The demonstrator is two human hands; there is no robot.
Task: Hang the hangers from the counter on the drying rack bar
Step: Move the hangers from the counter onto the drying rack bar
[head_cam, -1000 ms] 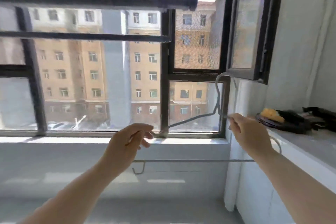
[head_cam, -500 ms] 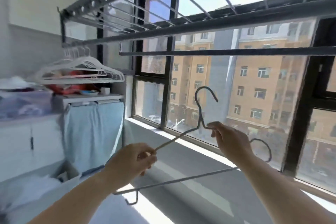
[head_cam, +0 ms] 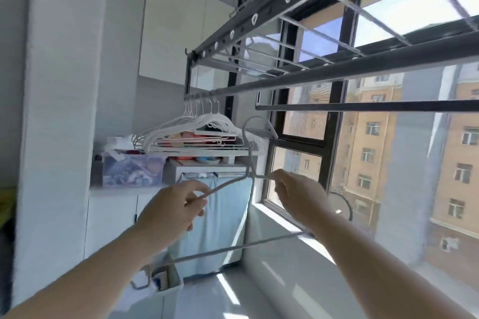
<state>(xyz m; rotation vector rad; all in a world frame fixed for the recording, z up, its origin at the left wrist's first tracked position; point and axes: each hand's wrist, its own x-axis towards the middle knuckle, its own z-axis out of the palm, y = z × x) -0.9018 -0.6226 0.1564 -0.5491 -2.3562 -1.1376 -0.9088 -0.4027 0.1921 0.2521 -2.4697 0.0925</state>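
Observation:
A thin grey hanger is held up in front of me by both hands, hook pointing up. My left hand pinches its left shoulder wire. My right hand pinches the wire just right of the neck. The dark drying rack bar runs overhead from far left to upper right, well above the hook. Several white hangers hang bunched at the bar's far left end.
A second dark rail crosses the window below the rack bar. A white cabinet top at the left carries a patterned box and clutter. A pale blue cloth hangs below it. The windowsill runs along the right.
My view has swung left from the right-hand counter and window to the rack's far end. Both hands kept their hold on the hanger and carried it along.

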